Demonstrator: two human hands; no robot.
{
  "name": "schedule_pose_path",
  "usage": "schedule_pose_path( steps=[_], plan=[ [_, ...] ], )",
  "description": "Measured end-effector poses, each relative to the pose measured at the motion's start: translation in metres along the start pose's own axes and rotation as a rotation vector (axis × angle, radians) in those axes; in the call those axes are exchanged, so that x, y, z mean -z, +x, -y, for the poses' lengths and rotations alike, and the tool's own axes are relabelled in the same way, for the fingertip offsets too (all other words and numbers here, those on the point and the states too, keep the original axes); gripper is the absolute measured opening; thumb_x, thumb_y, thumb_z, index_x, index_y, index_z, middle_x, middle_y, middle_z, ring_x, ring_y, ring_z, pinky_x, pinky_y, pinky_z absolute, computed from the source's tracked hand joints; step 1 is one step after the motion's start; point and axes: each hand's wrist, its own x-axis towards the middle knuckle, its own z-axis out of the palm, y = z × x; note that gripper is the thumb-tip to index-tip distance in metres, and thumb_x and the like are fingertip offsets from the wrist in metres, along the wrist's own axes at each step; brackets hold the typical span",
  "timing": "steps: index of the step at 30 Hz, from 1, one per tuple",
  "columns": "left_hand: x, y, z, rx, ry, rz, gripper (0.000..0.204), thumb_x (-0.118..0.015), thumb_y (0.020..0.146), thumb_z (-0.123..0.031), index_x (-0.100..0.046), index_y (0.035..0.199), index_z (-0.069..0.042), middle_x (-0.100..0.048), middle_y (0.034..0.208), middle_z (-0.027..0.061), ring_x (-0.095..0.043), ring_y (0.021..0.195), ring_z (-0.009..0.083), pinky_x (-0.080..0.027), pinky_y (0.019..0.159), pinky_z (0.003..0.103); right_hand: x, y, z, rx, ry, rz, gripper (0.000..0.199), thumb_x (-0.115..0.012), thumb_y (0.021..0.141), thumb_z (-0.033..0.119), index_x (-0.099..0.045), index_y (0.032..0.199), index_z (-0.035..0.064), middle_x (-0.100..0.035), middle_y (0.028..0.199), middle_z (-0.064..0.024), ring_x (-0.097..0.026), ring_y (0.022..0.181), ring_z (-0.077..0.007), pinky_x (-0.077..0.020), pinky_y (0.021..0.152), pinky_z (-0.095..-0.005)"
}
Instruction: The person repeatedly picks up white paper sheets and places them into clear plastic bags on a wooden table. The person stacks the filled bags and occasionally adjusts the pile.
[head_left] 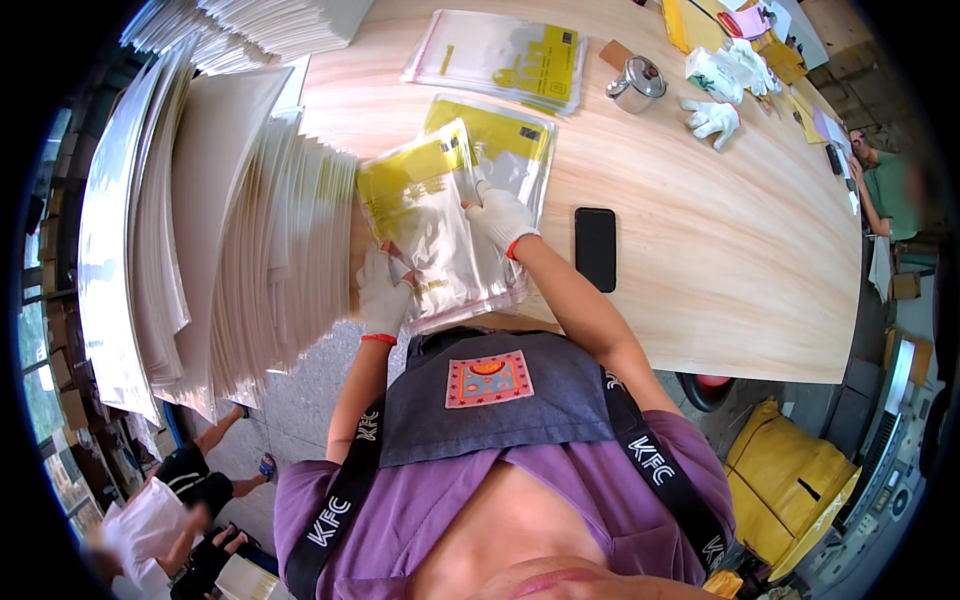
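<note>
Clear yellow-printed bags [440, 225] stacked at the desk [720, 260] edge; gloved left hand [383, 292] grips the stack's lower edge, right hand [498, 215] fingers spread flat on top, apparently squaring it; next needs even alignment

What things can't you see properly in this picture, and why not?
- Head view: what is inside the clear yellow-printed bag cannot be told; glare hides it.
- The left hand fingertips are tucked behind the bag, so its grip is hidden.
- The white sheet stack is cut off by the dark fisheye rim.
- The small metal pot has its lid on; its contents are hidden.
- The right hand presses on the bag; whether it pinches is unclear.
</note>
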Motion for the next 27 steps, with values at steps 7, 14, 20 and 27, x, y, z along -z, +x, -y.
schedule_pose_path(
  steps=[7, 14, 20, 27],
  plan=[
    [-0.006, 0.023, 0.001, 0.010, 0.087, -0.085, 0.065, -0.067, 0.071, -0.025, -0.041, 0.129, -0.014, -0.036, 0.137, 0.0119, -0.039, 0.115, 0.0355, -0.040, 0.093, 0.043, 0.005, -0.007, -0.035, -0.044, 0.072, -0.150, 0.054, -0.053, 0.081, 0.037, -0.045, 0.122, 0.0018, -0.066, 0.096, -0.0099, -0.061, 0.092, -0.0311, -0.0466, 0.078, -0.0388],
    [0.004, 0.032, -0.005, 0.017, 0.097, -0.011, 0.063, -0.069, 0.070, -0.027, -0.044, 0.127, -0.015, -0.038, 0.134, 0.0071, -0.042, 0.113, 0.0340, -0.042, 0.089, 0.044, -0.009, 0.000, -0.040, -0.122, 0.264, -0.091, 0.059, -0.058, 0.074, 0.048, -0.055, 0.109, 0.0002, -0.063, 0.092, -0.0207, -0.061, 0.091, -0.0334, -0.0454, 0.079, -0.0399],
    [0.006, 0.028, -0.006, 0.004, 0.093, -0.033, 0.064, -0.069, 0.070, -0.028, -0.044, 0.127, -0.016, -0.038, 0.134, 0.0076, -0.043, 0.112, 0.0344, -0.042, 0.088, 0.043, 0.001, -0.005, -0.004, 0.031, 0.054, -0.017, 0.049, -0.062, 0.073, 0.048, -0.060, 0.092, 0.0024, -0.063, 0.092, -0.0189, -0.061, 0.085, -0.0345, -0.0462, 0.074, -0.0394],
    [0.009, 0.032, -0.009, 0.013, 0.073, -0.033, 0.064, -0.066, 0.073, -0.030, -0.041, 0.130, -0.014, -0.042, 0.131, 0.0109, -0.042, 0.113, 0.0350, -0.039, 0.092, 0.043, -0.031, 0.021, -0.032, 0.018, 0.303, -0.145, 0.031, -0.059, 0.078, 0.029, -0.061, 0.093, 0.0021, -0.064, 0.084, -0.0134, -0.060, 0.075, -0.0244, -0.0456, 0.067, -0.0328]
  ],
)
